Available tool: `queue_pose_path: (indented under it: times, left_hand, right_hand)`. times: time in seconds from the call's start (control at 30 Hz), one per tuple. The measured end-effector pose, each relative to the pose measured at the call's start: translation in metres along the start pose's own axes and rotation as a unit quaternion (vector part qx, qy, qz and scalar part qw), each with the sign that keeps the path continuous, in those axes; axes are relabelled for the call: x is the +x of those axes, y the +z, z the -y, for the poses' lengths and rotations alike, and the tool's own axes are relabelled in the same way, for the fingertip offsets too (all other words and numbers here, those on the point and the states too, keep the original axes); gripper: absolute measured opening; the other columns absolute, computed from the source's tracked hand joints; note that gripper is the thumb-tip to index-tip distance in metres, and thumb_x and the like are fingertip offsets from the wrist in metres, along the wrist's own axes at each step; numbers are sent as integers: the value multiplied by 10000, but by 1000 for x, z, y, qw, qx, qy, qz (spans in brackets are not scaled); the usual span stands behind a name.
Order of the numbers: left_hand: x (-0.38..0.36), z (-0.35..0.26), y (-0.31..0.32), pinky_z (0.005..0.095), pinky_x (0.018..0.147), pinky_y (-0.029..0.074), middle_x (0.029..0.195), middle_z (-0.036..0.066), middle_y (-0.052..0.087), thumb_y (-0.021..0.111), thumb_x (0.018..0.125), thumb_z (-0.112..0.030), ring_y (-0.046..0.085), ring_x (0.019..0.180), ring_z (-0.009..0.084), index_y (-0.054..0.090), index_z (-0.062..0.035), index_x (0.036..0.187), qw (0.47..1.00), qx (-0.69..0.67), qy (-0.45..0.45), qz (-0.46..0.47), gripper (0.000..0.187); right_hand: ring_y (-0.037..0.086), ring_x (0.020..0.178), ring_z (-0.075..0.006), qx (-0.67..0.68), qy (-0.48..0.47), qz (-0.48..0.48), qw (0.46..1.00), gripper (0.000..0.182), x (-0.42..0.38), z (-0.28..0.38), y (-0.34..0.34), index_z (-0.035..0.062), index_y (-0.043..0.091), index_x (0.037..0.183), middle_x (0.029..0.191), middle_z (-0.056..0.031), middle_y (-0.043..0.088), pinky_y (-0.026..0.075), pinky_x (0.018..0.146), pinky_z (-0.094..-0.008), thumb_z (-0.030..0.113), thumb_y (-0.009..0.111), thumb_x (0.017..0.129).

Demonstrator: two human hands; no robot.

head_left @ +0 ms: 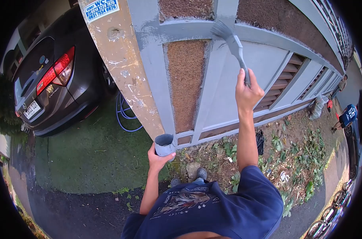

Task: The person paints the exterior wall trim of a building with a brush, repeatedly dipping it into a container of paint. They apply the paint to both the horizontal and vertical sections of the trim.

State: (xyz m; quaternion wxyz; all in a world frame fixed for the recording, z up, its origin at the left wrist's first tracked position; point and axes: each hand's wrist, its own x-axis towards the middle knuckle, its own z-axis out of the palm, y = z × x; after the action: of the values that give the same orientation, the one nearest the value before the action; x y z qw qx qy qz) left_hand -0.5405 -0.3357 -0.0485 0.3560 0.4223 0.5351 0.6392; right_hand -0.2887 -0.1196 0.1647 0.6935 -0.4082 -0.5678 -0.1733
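My right hand (248, 91) is wrapped round the handle of a paintbrush (234, 44), raised in front of me. The brush's grey bristles overlap the grey-painted frame of the wall (224, 75), near a crossing of two raised bands. Lower down, my left hand (159, 158) grips a paint cup (164, 148), smeared grey, its open mouth facing up. Between the bands sits a rough brown panel (186, 85) with grey paint along its edges. Left of it stands a tan pillar (121, 59) with chipped paint.
A dark car (53, 79) is parked at the left, beside a coiled blue hose (125, 113). Leaves and rubble (292, 159) cover the ground along the wall. A person in a blue shirt (348, 115) and several bicycles (328, 213) are at the far right.
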Motion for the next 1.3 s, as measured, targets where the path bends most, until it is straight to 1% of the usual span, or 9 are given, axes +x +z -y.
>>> queue_pose_path:
  times: [0.17, 0.43, 0.47, 0.57, 0.63, 0.8, 0.93, 1.03, 1.3]
  left_hand:
    - [-3, -5, -3, 344, 905, 511, 1097, 92, 680, 913, 584, -149, 649, 997, 183, 614, 4, 1181, 1000, -1, -2, 17, 685]
    - [-26, -12, -22, 347, 907, 511, 1096, 93, 679, 910, 587, -146, 648, 996, 186, 613, 2, 1178, 999, -26, 18, -12, 678]
    - [-28, -12, -26, 347, 907, 511, 1096, 93, 679, 910, 587, -146, 648, 996, 186, 613, 2, 1178, 999, -26, 20, -17, 678]
    - [-41, -11, -37, 346, 906, 510, 1096, 91, 679, 908, 588, -140, 647, 998, 184, 613, -1, 1178, 999, -20, 2, -36, 674]
    - [-44, -9, -47, 348, 903, 512, 1098, 90, 680, 910, 588, -141, 649, 996, 185, 614, -5, 1179, 999, 10, 9, -44, 675]
    - [-53, -9, -68, 347, 895, 514, 1094, 90, 682, 916, 584, -157, 652, 985, 183, 616, -7, 1171, 998, 1, 7, -67, 676]
    - [-49, -7, -77, 345, 890, 516, 1089, 90, 684, 917, 583, -159, 654, 979, 182, 618, -7, 1167, 999, 20, 0, -46, 673]
    - [-49, -5, -81, 346, 891, 518, 1085, 89, 685, 916, 583, -157, 656, 979, 183, 618, -6, 1167, 999, 24, 4, -41, 672]
    - [-66, -5, -81, 343, 889, 516, 1077, 86, 684, 911, 585, -146, 652, 976, 177, 618, -4, 1158, 996, -1, 9, -86, 659]
  right_hand:
    - [491, 371, -160, -125, 63, -43, 989, 99, 19, -41, -10, 45, 717, 890, 474, -51, 522, 369, 397, -311, 140, 689, 886]
    - [562, 421, -206, 102, 41, 62, 992, 110, -58, 129, 38, 61, 698, 969, 533, -81, 567, 413, 422, -331, 94, 694, 864]
    - [546, 430, -113, 146, 27, 77, 986, 124, -71, 150, 42, 40, 718, 978, 540, -61, 574, 404, 430, -286, 96, 712, 868]
    - [577, 449, -134, 207, 12, 115, 972, 132, -98, 183, 51, 38, 716, 981, 562, -73, 597, 419, 440, -282, 97, 717, 863]
    - [606, 452, -204, 227, -33, 119, 966, 148, -103, 189, 58, 38, 690, 974, 568, -86, 607, 423, 420, -322, 106, 715, 846]
    - [542, 449, -106, 107, -7, 19, 994, 123, -58, 110, 34, 27, 715, 987, 563, -52, 594, 408, 436, -281, 91, 693, 885]
    - [522, 414, -121, -52, 36, -30, 998, 116, -29, 25, 16, 15, 717, 938, 517, -40, 577, 393, 415, -287, 118, 678, 899]
    - [512, 402, -132, -92, 36, -75, 992, 117, -30, 22, 17, 19, 715, 910, 503, -42, 563, 390, 408, -296, 130, 678, 901]
    - [618, 470, -180, 144, 46, 38, 988, 126, -106, 175, 67, 38, 703, 993, 577, -98, 615, 441, 446, -307, 95, 691, 881]
